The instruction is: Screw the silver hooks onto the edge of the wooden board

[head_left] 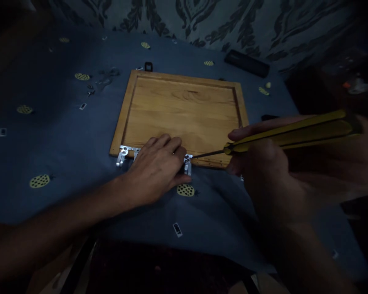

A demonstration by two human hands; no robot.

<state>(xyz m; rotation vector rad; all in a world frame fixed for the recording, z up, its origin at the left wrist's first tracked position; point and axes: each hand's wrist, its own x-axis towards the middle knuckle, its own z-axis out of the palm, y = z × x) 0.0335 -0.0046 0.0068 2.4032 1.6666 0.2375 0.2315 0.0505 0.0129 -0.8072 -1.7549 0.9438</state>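
Note:
A wooden panel point(180, 110) with a raised frame lies flat on the cloth. Metal hinges sit along its near edge, among them a left hinge point(122, 156) and a right hinge point(187, 165). My left hand point(161, 169) rests over this edge with curled fingers, its index finger and thumb around the right hinge; it partly hides another hinge. In my right hand point(272, 175) is a screwdriver point(288, 132) with a yellow and black handle, the fingers wrapped round it. Its tip meets the right hinge at or near a screw. Small holes show along the edge to the right.
Blue cloth point(79, 196) with yellow printed shapes covers the table. Small metal parts point(91, 92), probably screws, lie at the left beside a blurred clear item point(104, 81). A black cylinder point(247, 63) and a small black square piece point(148, 66) lie behind the panel, near the patterned backdrop point(196, 20).

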